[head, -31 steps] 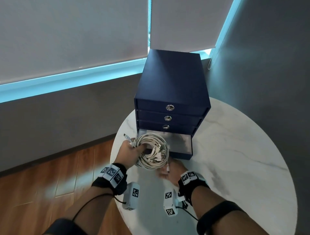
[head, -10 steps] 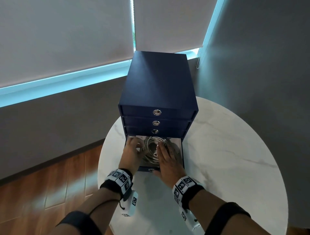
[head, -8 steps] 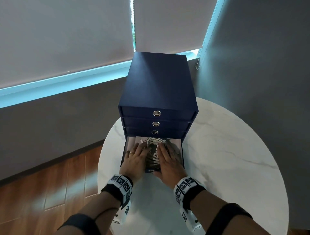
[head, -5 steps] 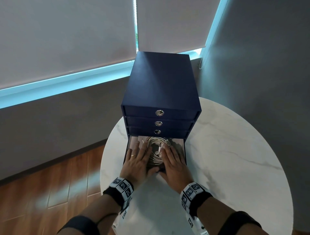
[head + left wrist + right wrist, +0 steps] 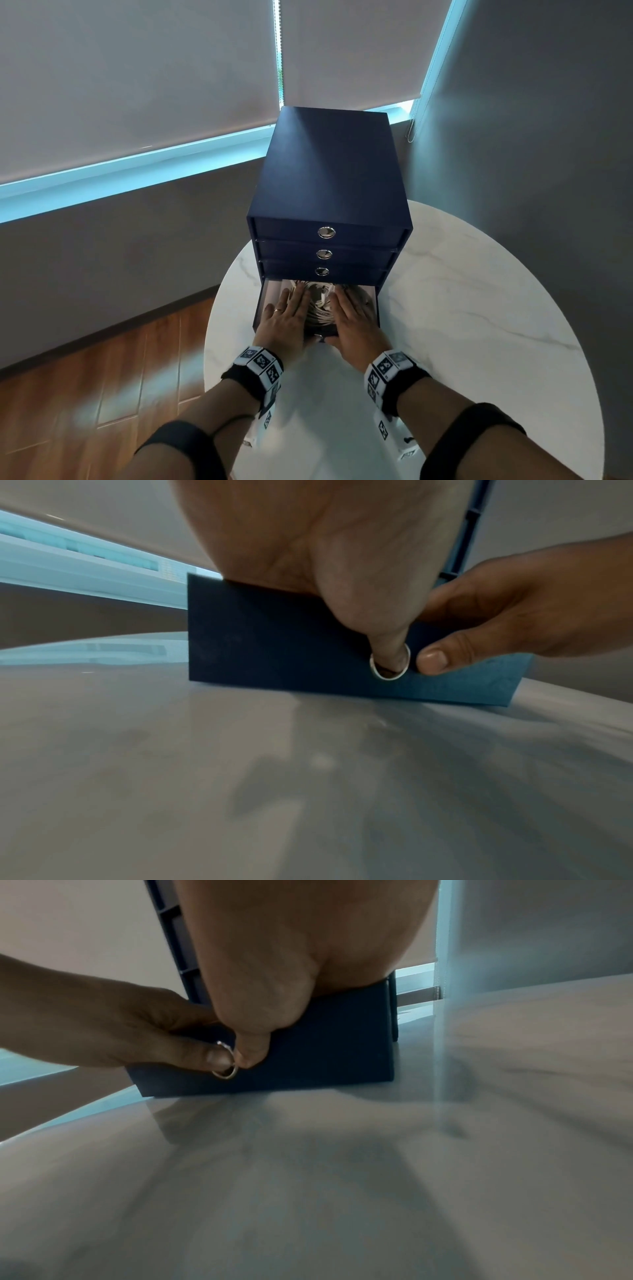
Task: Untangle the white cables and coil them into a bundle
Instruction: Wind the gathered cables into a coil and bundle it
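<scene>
The coiled bundle of white cables (image 5: 318,308) lies inside the open bottom drawer (image 5: 375,308) of a navy drawer unit (image 5: 329,178). My left hand (image 5: 287,317) and right hand (image 5: 352,318) lie flat over the bundle with straight fingers, hiding most of it. Both palms sit on the drawer's front edge. In the left wrist view my left thumb (image 5: 387,645) presses into the metal ring pull (image 5: 375,669) on the drawer front (image 5: 274,642), and the right thumb (image 5: 432,660) touches beside it. The right wrist view shows the same drawer front (image 5: 325,1042) and ring pull (image 5: 230,1074).
The drawer unit stands at the back of a round white marble table (image 5: 479,308). Three upper drawers (image 5: 325,253) are closed. A grey wall (image 5: 531,120) is close on the right, window blinds (image 5: 137,85) behind, and wooden floor (image 5: 102,377) lies left of the table.
The bundle went from my left hand above the table into the bottom drawer. Both hands then flattened over it and slid back to the drawer front, and the drawer sits slightly further in.
</scene>
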The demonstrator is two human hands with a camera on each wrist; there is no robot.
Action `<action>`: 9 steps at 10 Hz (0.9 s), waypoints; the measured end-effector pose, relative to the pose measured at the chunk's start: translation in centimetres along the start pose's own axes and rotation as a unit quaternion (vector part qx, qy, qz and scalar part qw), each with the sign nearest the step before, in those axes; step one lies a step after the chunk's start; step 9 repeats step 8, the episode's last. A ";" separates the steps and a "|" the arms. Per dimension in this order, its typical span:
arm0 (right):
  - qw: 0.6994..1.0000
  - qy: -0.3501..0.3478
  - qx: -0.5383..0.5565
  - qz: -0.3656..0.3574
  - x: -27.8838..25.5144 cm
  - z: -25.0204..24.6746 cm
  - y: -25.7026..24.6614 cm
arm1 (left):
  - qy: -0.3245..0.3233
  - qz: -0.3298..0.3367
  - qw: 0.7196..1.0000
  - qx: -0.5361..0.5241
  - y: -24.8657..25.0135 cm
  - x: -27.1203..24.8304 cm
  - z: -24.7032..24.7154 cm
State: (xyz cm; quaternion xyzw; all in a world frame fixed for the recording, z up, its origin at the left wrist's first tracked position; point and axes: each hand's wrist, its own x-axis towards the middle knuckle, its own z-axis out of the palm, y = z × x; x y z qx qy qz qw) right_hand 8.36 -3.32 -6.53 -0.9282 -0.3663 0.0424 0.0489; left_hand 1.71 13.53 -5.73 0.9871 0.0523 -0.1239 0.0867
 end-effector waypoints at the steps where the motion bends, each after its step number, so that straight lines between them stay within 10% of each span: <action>1: 1.000 -0.022 0.008 -0.003 0.6 -0.7 0.4 | -0.004 -0.009 1.000 -0.011 0.4 0.5 -0.4; 3: 0.996 0.038 -0.080 -0.001 0.4 -2.6 -0.5 | 0.055 0.016 0.998 -0.040 -0.7 -1.3 0.5; 5: 0.978 0.093 -0.111 -0.150 0.7 -2.2 -1.4 | 0.177 0.047 0.974 -0.132 -2.4 -5.7 1.2; 9: 0.994 0.065 -0.088 -0.007 -1.1 0.5 -0.9 | 0.359 -0.067 0.883 -0.295 -7.1 -17.5 7.2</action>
